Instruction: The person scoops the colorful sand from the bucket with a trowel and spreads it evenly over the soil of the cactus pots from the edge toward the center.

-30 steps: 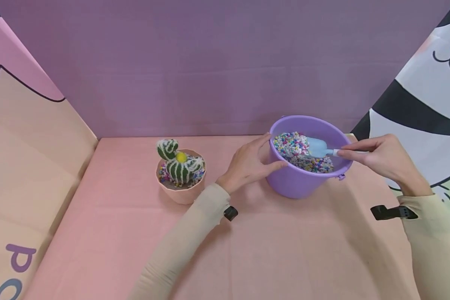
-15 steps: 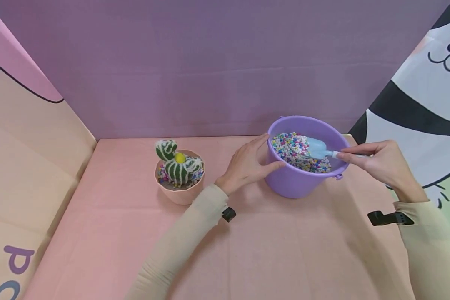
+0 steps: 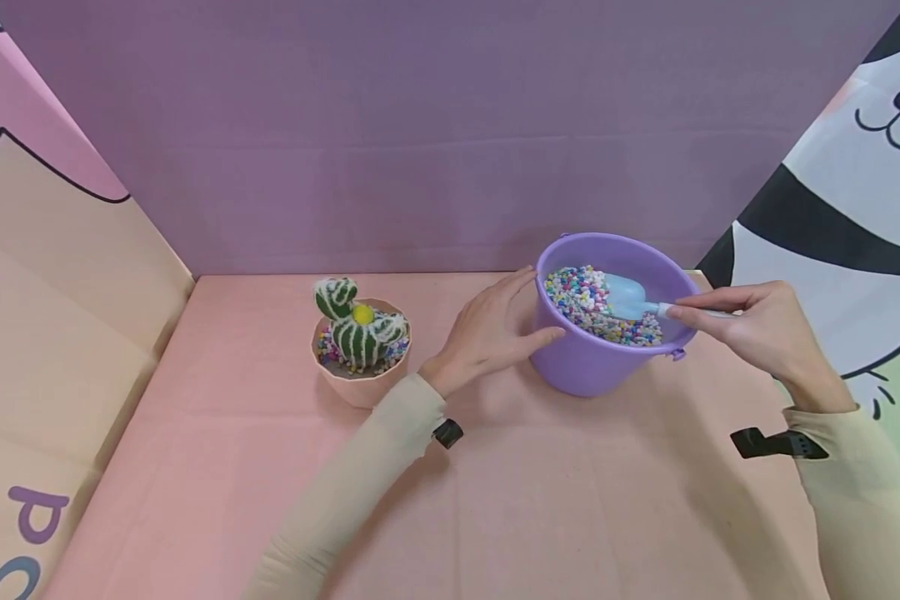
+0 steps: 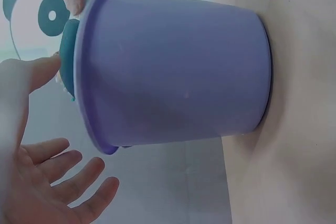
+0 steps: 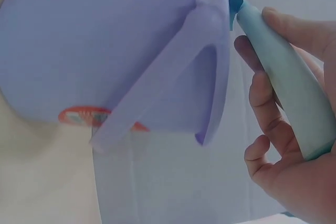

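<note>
In the head view a purple bucket stands on the table, partly filled with small multicoloured beads. My right hand pinches the pale handle of a light blue toy shovel between thumb and fingers. The blade is over the beads inside the bucket; in the left wrist view, it shows just above the rim, with some beads at its edge. My left hand is beside the bucket's left side, fingers spread and relaxed; the left wrist view shows them apart from its wall.
A peach pot with a knitted green cactus and coloured beads stands left of the bucket. Behind the pink table covering rises a purple backdrop. The bucket's handle hangs down its side.
My left hand has drawn slightly back from the bucket's rim. The shovel in my right hand has shifted a little left over the beads. The cactus pot has stayed put.
</note>
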Demonstrator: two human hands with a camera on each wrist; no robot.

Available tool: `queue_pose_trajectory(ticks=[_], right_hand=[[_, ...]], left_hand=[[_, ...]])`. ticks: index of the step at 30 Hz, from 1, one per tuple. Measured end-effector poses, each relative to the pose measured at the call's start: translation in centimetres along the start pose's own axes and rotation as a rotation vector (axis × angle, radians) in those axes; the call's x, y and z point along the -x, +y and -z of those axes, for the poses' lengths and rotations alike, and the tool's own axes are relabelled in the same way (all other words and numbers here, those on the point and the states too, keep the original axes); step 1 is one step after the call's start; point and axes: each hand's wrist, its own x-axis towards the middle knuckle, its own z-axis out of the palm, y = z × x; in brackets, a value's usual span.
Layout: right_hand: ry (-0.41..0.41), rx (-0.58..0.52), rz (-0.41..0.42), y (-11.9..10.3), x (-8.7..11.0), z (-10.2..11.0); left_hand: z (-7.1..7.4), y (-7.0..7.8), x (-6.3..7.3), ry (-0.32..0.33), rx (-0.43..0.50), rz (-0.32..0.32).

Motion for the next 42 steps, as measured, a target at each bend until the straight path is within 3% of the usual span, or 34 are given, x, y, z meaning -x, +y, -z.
queue_pose_trajectory(ticks=[6,15,31,38,42], right_hand=[[-0.008,-0.019,-0.009,-1.4,0.4,-0.4],[-0.003,-0.047,0.009,-2.7,0.8,-1.5],[0.007,-0.126,0.054,-4.0,1.6,-3.1],[0.004,-0.102,0.066,-4.4,2.0,-3.8],[0.013,-0.101,0.080,-4.7,2.1,-4.3]], left_hand=[[0.6,0.3,0.7,-0.009,-0.005,0.007],[1.6,0.1,2.4,-0.002,-0.088,-0.127],[4.1,0.6,6.0,0.057,0.077,-0.059],[4.8,0.3,7.0,0.095,0.117,-0.097],[5.1,-0.1,7.7,0.109,0.134,-0.084]])
